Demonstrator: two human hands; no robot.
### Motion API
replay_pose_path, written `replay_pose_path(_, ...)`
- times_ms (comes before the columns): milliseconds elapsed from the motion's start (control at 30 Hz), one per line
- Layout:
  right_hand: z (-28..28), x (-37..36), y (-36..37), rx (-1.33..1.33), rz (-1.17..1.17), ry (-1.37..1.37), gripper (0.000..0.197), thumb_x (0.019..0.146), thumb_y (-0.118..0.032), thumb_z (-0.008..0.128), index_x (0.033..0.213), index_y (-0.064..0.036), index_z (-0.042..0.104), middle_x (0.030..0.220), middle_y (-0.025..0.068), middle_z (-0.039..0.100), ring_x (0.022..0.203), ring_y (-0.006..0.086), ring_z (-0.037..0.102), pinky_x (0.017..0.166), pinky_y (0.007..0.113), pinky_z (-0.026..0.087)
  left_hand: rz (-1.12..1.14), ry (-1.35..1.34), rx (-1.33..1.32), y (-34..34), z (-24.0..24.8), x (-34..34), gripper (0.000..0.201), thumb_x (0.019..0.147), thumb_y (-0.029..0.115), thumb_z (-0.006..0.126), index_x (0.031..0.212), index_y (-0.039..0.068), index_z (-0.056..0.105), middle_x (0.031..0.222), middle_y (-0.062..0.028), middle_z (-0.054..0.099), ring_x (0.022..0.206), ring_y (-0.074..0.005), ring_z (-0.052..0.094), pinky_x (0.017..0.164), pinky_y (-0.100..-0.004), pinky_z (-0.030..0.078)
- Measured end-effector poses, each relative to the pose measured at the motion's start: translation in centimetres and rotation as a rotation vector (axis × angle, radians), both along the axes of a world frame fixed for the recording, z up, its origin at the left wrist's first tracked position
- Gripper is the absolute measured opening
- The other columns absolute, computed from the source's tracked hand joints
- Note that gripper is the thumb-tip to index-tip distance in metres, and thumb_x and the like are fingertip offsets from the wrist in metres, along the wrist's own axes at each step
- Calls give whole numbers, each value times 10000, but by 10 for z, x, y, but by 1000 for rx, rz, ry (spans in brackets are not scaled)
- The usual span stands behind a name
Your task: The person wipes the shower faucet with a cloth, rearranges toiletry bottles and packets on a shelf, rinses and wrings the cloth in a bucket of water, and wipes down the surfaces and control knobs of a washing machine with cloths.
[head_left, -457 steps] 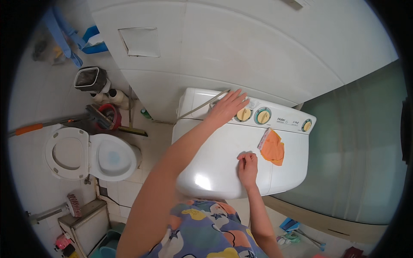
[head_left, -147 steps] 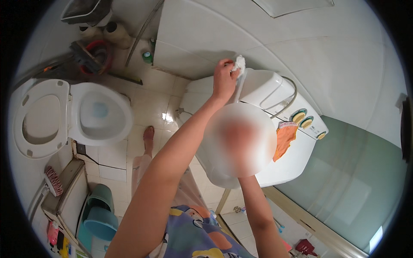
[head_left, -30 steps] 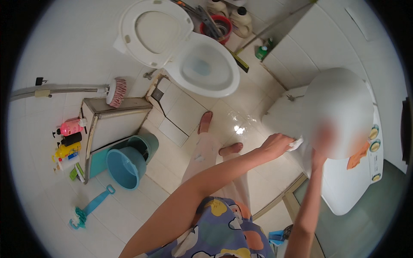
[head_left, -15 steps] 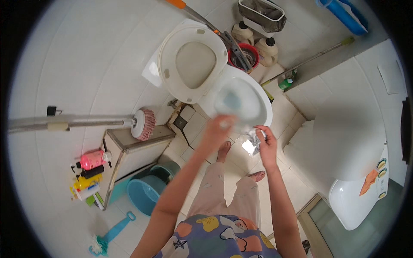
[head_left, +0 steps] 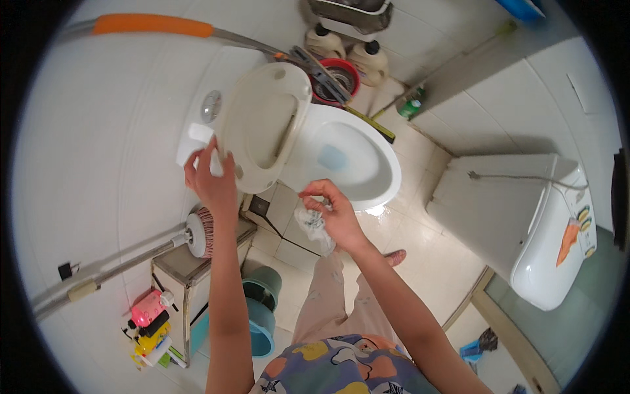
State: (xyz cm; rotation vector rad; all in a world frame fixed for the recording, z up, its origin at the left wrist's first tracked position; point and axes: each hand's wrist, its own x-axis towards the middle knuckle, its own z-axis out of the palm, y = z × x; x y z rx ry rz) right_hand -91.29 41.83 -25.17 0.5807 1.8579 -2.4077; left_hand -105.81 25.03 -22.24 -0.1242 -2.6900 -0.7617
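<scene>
My left hand (head_left: 213, 180) is beside the white toilet tank (head_left: 190, 154), near the edge of the raised toilet seat and lid (head_left: 239, 131). Its fingers are apart, and I see nothing held in them; whether the fingertips touch the lid's edge is unclear. My right hand (head_left: 335, 213) pinches a crumpled, thin whitish wrapper (head_left: 314, 226) that hangs below its fingers, in front of the toilet bowl (head_left: 374, 154). Bluish water (head_left: 333, 157) lies in the bowl.
An orange-handled pole (head_left: 154, 25) leans along the wall behind the toilet. Beyond the bowl stand two beige jugs (head_left: 367, 64) and a red basin (head_left: 348, 72). A white washing machine (head_left: 499, 203) is at right. Blue-green buckets (head_left: 259, 322) and a round brush (head_left: 200, 233) are at left.
My left hand has moved left and away from the bowl, toward the tank. My right hand has shifted left with the wrapper. The whole view has turned and moved.
</scene>
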Motion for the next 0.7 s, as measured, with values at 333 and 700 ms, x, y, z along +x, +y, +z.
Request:
replay_pose_path(333, -74, 114, 65, 224, -305, -286, 540, 857, 16, 585, 1375, -52, 446, 1156, 106, 644, 1044, 157, 599, 910, 302, 449, -736, -110, -104, 122, -104, 172, 517, 690, 72, 723, 1188, 128, 598, 1233, 24, 569, 1167, -221, 454, 1005, -484, 263)
replay_pose_path(700, -287, 117, 119, 406, -182, -927, 381, 832, -256, 607, 1110, 5, 618, 1047, 181, 671, 992, 323, 633, 871, 373, 485, -800, -555, -126, 113, -197, 242, 557, 734, -24, 620, 1267, 109, 526, 1310, -33, 508, 1213, -284, 418, 1025, -438, 291)
